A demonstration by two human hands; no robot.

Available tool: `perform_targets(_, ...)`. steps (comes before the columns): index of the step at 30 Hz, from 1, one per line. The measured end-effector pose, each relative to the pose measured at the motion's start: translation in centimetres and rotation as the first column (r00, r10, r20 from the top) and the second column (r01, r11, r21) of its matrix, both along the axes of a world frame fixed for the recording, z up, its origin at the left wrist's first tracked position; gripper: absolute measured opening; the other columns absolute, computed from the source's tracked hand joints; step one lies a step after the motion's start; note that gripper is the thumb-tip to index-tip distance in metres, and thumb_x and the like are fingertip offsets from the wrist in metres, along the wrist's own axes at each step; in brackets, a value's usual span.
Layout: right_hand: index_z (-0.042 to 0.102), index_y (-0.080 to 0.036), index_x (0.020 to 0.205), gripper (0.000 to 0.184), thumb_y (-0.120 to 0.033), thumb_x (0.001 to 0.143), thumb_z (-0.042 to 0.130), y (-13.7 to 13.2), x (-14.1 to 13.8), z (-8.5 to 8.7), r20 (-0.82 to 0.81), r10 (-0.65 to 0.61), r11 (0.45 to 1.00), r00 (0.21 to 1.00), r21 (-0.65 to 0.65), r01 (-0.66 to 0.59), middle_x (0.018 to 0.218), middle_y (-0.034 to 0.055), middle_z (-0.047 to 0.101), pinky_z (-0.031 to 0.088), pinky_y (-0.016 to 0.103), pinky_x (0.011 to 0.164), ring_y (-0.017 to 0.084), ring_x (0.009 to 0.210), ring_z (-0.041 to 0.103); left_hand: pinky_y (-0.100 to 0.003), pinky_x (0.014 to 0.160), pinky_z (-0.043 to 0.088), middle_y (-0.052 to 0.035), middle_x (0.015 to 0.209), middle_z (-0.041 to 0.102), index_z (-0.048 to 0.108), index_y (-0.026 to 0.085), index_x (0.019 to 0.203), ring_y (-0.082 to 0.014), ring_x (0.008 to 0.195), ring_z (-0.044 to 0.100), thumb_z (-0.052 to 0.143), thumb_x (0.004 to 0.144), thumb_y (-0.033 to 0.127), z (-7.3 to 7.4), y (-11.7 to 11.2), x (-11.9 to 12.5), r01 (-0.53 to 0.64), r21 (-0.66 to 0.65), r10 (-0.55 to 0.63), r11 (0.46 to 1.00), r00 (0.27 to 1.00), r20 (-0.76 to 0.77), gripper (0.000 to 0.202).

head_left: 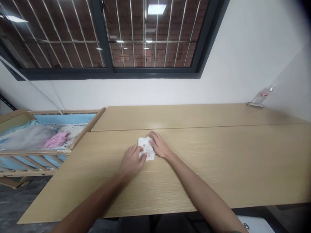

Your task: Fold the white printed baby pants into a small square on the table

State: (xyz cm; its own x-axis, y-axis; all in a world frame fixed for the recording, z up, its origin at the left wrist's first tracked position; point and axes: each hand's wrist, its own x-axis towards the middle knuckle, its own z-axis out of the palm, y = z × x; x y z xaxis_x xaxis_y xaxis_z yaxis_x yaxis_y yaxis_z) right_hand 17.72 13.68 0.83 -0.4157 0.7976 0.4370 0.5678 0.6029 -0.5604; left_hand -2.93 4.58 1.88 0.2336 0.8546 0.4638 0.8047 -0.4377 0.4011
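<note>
Some small white printed papers lie on the wooden tabletop, partly overlapping. They could be flat packets; the print is too small to read. My left hand rests at their left edge, fingers loosely bent, with a gap between thumb and forefinger over the paper. On the other side, my right hand lies flat with its fingers stretched out, the fingertips touching the papers' right edge. Part of the papers is covered by both hands.
The wide wooden table has a seam along its back. A clear bottle-like object stands in the far right corner. At left is a wooden crib with bedding. A dark-framed window is above, and a white object sits below the front edge.
</note>
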Motion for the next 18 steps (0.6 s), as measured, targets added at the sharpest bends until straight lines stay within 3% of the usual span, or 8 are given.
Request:
perform_targets(2,0.052,-0.018,0.141,0.049,-0.045,0.104,0.038,0.2,0.0,0.1,-0.053,-0.087,0.996,0.995,0.009,0.087,0.141,0.0163,0.054,0.033,0.049,0.116,0.028,0.135,0.046,-0.040,0.085,0.047,-0.0088,0.088,0.064,0.057,0.022,0.088,-0.0268,0.092,0.061,0.048,0.097,0.042,-0.2,0.9,-0.9,-0.153,-0.011,0.152,0.988,0.987,-0.053,0.024)
perform_targets(4,0.059,-0.017,0.130,0.041,-0.042,0.102,0.042,0.3,-0.1,0.2,-0.101,-0.133,0.991,0.986,-0.003,0.133,0.124,0.0148,0.062,0.040,0.047,0.109,0.027,0.120,0.055,-0.039,0.082,0.045,-0.0085,0.082,0.062,0.054,0.022,0.081,-0.0267,0.088,0.060,0.048,0.097,0.045,-0.6,1.6,-1.7,-0.220,-0.062,0.215,0.973,0.973,-0.080,0.029)
perform_targets(8,0.067,-0.019,0.100,0.025,-0.037,0.097,0.051,0.3,-0.2,0.5,-0.148,-0.086,0.995,0.985,-0.057,0.078,0.095,0.0075,0.064,0.047,0.039,0.089,0.022,0.093,0.058,-0.037,0.080,0.042,-0.0079,0.079,0.063,0.053,0.022,0.075,-0.0257,0.085,0.060,0.049,0.095,0.045,-1.1,2.2,-1.9,-0.168,-0.156,0.160,0.973,0.985,-0.068,0.031)
perform_targets(11,0.065,-0.019,0.092,0.020,-0.038,0.090,0.061,0.0,-0.3,0.7,-0.212,-0.074,0.991,0.974,-0.127,0.048,0.086,0.0036,0.060,0.046,0.034,0.077,0.019,0.081,0.055,-0.034,0.075,0.041,-0.0058,0.076,0.063,0.051,0.022,0.073,-0.0231,0.079,0.060,0.050,0.094,0.039,-0.7,2.3,-1.4,-0.097,-0.206,0.091,0.974,0.995,-0.037,0.027)
perform_targets(15,0.057,-0.019,0.087,0.025,-0.037,0.078,0.071,-1.7,-1.4,1.6,-0.326,-0.086,0.958,0.942,-0.286,-0.012,0.082,-0.0001,0.057,0.042,0.030,0.068,0.017,0.072,0.051,-0.028,0.061,0.037,0.0004,0.068,0.059,0.050,0.022,0.071,-0.0165,0.064,0.054,0.050,0.091,0.033,1.4,1.7,-1.7,-0.014,-0.273,0.025,0.962,0.999,0.035,0.022)
perform_targets(18,0.051,-0.022,0.084,0.026,-0.035,0.077,0.073,-5.2,-2.9,3.3,-0.370,-0.031,0.911,0.929,-0.392,-0.126,0.077,-0.0029,0.053,0.039,0.029,0.066,0.015,0.069,0.048,-0.025,0.056,0.035,0.0039,0.063,0.053,0.048,0.023,0.069,-0.0139,0.059,0.050,0.057,0.083,0.031,4.1,-0.9,-3.4,0.011,-0.283,0.014,0.959,0.996,0.084,0.019)
